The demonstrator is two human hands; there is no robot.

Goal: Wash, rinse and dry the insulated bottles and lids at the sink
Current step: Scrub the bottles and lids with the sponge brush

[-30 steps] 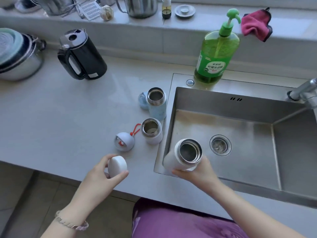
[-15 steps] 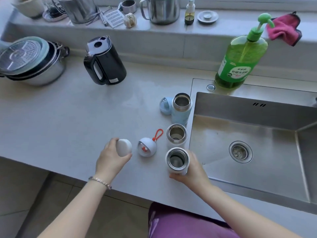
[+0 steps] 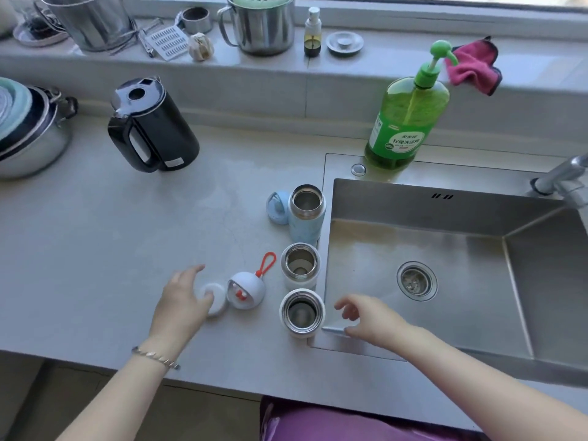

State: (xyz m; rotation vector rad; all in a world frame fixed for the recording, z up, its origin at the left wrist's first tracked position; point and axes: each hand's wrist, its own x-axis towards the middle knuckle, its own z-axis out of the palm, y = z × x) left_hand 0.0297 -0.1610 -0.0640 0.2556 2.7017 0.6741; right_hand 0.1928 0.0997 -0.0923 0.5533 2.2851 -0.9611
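Three uncapped insulated bottles stand in a row on the counter beside the sink's left rim: a blue bottle (image 3: 306,212) at the back, a white bottle (image 3: 300,266) in the middle, and another white bottle (image 3: 302,313) nearest me. A blue lid (image 3: 277,207) lies by the blue bottle. A round white lid with a red loop (image 3: 246,290) lies left of the middle bottle. A plain white lid (image 3: 213,296) lies on the counter under the fingers of my left hand (image 3: 183,305). My right hand (image 3: 370,319) hovers just right of the nearest bottle, fingers loose, holding nothing.
The steel sink (image 3: 445,249) with its drain (image 3: 416,280) is at right, the tap (image 3: 563,179) at its far right. Green soap dispenser (image 3: 407,122) and pink cloth (image 3: 472,66) stand behind it. A black kettle (image 3: 152,125) and pot (image 3: 28,128) sit at left.
My right hand set the white bottle upright on the counter and let go. My left hand put the plain white lid down beside the looped lid.
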